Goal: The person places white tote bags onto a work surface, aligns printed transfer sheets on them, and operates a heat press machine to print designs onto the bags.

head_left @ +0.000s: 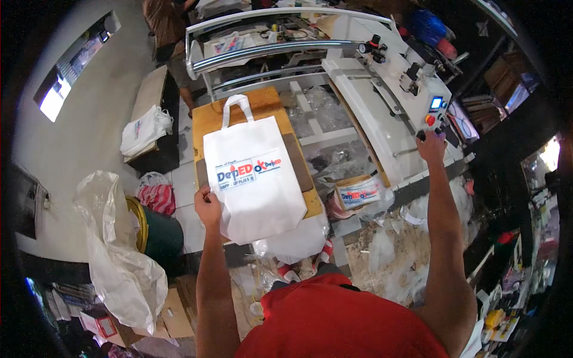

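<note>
A white tote bag (256, 200), printed with blue and red "DepED" lettering, lies flat on a wooden board (206, 114), its handle toward the far edge. At the bag's left edge my left hand (207, 207) is closed with curled fingers; whether they pinch the fabric is hidden. My right hand (432, 147) reaches out to the white press machine (401, 107) and is closed around a black knob on its front. Just above that hand are a red button (430, 120) and a lit blue display (436, 102).
White printed bags (146, 130) are stacked on a bench at left. Nearer stand a dark green bin (161, 235) and a large plastic sheet (122, 238). Metal rails (274, 49) cross behind the board. A printed pack (359, 193) sits right of it. Another person (164, 27) stands behind.
</note>
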The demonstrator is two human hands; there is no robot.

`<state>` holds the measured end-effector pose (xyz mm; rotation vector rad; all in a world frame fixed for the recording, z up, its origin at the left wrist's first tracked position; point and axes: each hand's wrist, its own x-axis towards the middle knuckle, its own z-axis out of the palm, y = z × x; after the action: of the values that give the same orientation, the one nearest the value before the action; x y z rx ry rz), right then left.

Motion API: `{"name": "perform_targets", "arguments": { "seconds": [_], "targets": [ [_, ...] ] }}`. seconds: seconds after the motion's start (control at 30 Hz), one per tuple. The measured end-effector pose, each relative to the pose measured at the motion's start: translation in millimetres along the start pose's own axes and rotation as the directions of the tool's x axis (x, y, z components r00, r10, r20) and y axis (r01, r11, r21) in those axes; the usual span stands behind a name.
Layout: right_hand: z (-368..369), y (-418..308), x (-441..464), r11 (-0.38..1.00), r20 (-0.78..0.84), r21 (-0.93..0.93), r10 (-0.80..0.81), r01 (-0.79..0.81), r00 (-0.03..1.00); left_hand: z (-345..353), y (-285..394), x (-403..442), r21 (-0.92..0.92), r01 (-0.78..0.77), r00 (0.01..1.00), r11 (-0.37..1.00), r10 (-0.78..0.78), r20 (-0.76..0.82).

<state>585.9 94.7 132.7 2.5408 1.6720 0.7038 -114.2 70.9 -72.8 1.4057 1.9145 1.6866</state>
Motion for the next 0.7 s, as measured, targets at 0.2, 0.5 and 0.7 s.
{"name": "perform_targets", "arguments": {
  "seconds": [0.2,0.5,0.7],
  "targets": [
    [-47.3,-66.7,-49.5,0.984,-0.101,0.077,-0.153,0.161,0.983,1.2,-11.9,2.8,-0.024,0.031,0.999,0.999,-0.031,0.026],
    [-74.5,-154.3,-90.4,0.608,-0.389,0.587,-0.367,0.534,0.845,-13.1,34.6,6.0,-0.046,0.086,0.995,0.995,-0.088,-0.044],
    [-99.6,-216.6,-123.0,0.423,-0.435,0.599,-0.541,0.680,0.720,-19.2,179.9,-32.9,-0.150,-0.271,0.935,0.951,0.297,0.194]
  ]
}}
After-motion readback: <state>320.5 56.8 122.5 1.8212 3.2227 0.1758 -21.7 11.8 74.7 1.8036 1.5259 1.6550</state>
